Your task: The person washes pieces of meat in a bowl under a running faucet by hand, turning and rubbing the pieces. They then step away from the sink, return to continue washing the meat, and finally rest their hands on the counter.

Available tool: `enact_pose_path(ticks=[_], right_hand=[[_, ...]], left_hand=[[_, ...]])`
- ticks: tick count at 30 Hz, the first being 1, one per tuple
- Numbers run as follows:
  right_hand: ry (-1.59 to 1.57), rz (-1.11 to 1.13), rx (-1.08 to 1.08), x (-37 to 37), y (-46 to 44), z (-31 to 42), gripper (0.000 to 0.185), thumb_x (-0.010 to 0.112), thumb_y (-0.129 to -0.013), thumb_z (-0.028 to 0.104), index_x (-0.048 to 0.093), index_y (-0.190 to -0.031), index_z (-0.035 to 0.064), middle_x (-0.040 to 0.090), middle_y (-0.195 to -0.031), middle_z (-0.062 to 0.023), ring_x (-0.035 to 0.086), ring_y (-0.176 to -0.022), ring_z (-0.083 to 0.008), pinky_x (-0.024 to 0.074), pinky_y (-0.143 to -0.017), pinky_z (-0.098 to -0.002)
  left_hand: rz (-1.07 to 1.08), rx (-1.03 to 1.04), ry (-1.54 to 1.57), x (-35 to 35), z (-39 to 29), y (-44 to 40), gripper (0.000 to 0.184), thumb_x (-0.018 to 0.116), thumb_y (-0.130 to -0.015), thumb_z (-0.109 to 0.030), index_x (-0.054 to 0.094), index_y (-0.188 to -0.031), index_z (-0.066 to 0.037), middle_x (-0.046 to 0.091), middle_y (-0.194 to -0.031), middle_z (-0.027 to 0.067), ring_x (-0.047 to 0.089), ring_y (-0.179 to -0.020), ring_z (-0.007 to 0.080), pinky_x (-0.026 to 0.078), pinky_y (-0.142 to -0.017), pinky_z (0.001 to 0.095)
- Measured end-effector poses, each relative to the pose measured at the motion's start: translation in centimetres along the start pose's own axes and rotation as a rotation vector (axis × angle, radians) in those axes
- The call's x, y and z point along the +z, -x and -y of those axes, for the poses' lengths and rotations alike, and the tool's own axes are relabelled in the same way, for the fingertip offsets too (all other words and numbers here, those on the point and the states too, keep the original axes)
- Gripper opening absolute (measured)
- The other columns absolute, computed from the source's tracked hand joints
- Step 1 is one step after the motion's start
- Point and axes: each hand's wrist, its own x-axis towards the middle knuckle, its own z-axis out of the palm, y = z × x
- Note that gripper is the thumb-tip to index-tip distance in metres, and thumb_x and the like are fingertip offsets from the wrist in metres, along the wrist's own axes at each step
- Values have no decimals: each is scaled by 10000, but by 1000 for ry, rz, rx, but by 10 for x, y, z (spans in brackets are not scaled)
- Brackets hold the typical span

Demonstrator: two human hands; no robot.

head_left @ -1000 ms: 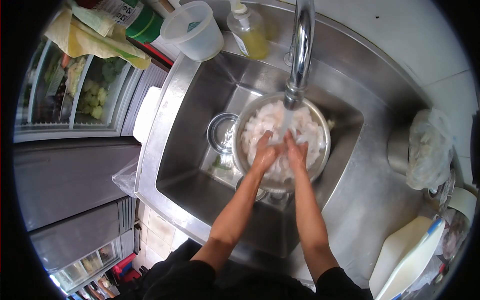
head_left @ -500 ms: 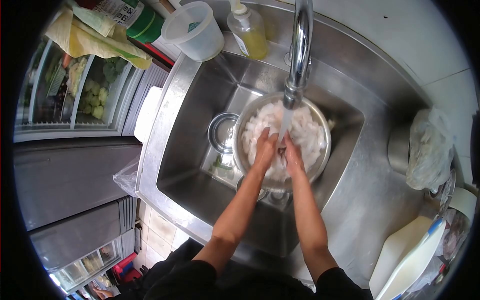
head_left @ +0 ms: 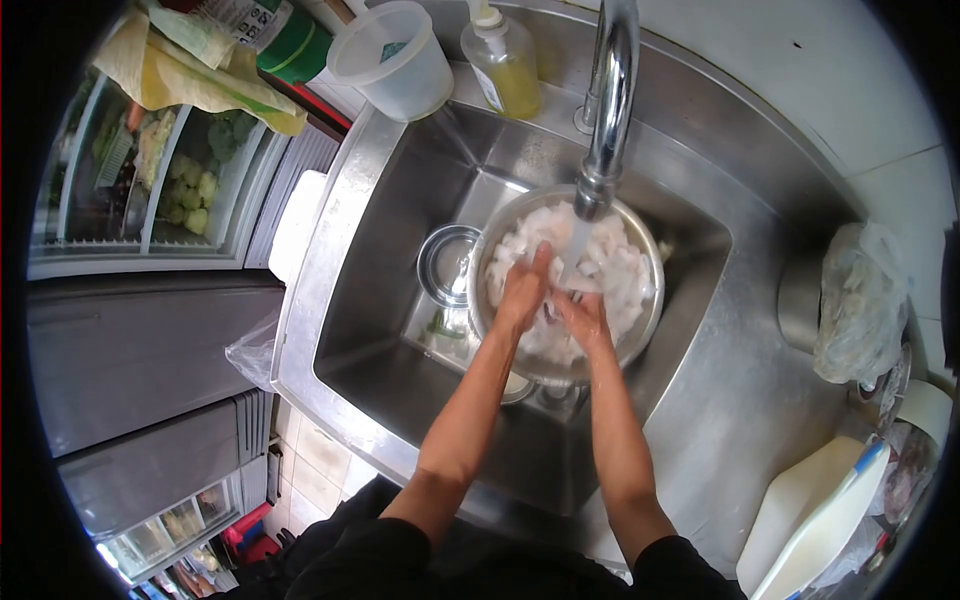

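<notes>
A round metal bowl (head_left: 655,300) full of pale, whitish pieces (head_left: 625,270), which look like raw squid or peeled shrimp, stands in the sink. Water runs from the faucet (head_left: 596,185) into it. My left hand (head_left: 524,292) is over the middle of the bowl, thumb pointing up and fingers curled inward. Close beside it, my right hand (head_left: 585,318) has its fingers bent toward the left one. Between the hands, under the stream, are a whitish piece and a small dark bit; the fingers partly hide them, so the exact grip is unclear.
Left of the bowl in the sink (head_left: 370,300) lie a round metal dish (head_left: 447,265) and green scraps (head_left: 438,325). A plastic tub (head_left: 390,65) and soap bottle (head_left: 503,70) line the back rim. A plastic bag (head_left: 860,300) and white container (head_left: 810,510) sit at right.
My hands have drawn closer together and turned inward; the left thumb now points up. The right hand has shifted slightly lower and right. The view has moved a little.
</notes>
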Motion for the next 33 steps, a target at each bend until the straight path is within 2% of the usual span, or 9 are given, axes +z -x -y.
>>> enact_pose_path(ticks=[4,7,12,16,23,26,28,31,33], right_hand=[[13,-120,-234,2,-5,-18,389,673,-821,157,619,-1164,-16,636,-1120,-108,590,-1020,-200,474,-862,-328],[67,-120,-137,-1,-1,-3,419,693,-826,207,621,-1178,-9,632,-1147,-116,575,-1068,-208,446,-922,-336],[-151,-182,0,5,1,4,527,722,-853,294,576,-1243,-29,609,-1214,-123,562,-1109,-211,425,-960,-339],[-339,-196,-66,7,-7,-10,671,752,-848,352,504,-1318,-57,579,-1269,-147,559,-1144,-221,423,-987,-336],[-509,-225,45,10,-3,-2,764,783,-810,336,454,-1351,-92,574,-1267,-177,547,-1192,-246,406,-1046,-360],[-162,-144,140,-3,-10,-16,666,776,-805,301,518,-1284,-82,632,-1152,-151,620,-1050,-233,511,-906,-359],[-125,-154,202,-1,-7,-5,546,760,-808,257,570,-1213,-56,655,-1068,-126,646,-936,-210,548,-752,-335],[-176,-89,203,-6,-7,1,419,744,-812,196,608,-1137,-31,671,-988,-103,662,-825,-177,551,-574,-298],[-213,-64,173,-5,-6,3,384,727,-817,158,605,-1129,-30,670,-977,-100,664,-806,-166,549,-534,-291]], left_hand=[[-56,-1,-47,-14,48,-45,379,467,-1021,-296,606,-1090,51,643,-845,81,601,-706,142,500,-586,292],[72,-42,-28,-10,28,-28,377,471,-1023,-279,604,-1093,66,653,-879,90,605,-739,143,508,-647,292],[27,-87,145,0,17,-9,362,475,-1027,-265,622,-1084,61,671,-930,105,629,-761,150,521,-651,293],[58,-16,159,-1,22,-13,348,485,-1023,-255,632,-1094,51,680,-950,107,644,-777,149,528,-656,283],[33,-52,128,0,19,-9,342,504,-1013,-255,618,-1119,50,669,-930,87,631,-747,142,521,-645,283],[-23,-63,149,-2,29,-16,361,513,-1006,-247,563,-1186,62,648,-915,71,618,-717,144,515,-631,281],[-106,-55,141,-10,52,-31,386,531,-992,-232,518,-1230,71,632,-905,61,610,-703,148,510,-624,277],[216,-163,62,-15,9,-1,983,677,-882,-459,190,-1427,197,409,-1401,329,498,-1246,323,447,-981,333],[159,-116,18,-23,28,-10,969,672,-888,-417,163,-1431,202,389,-1412,338,489,-1260,337,455,-978,337]])
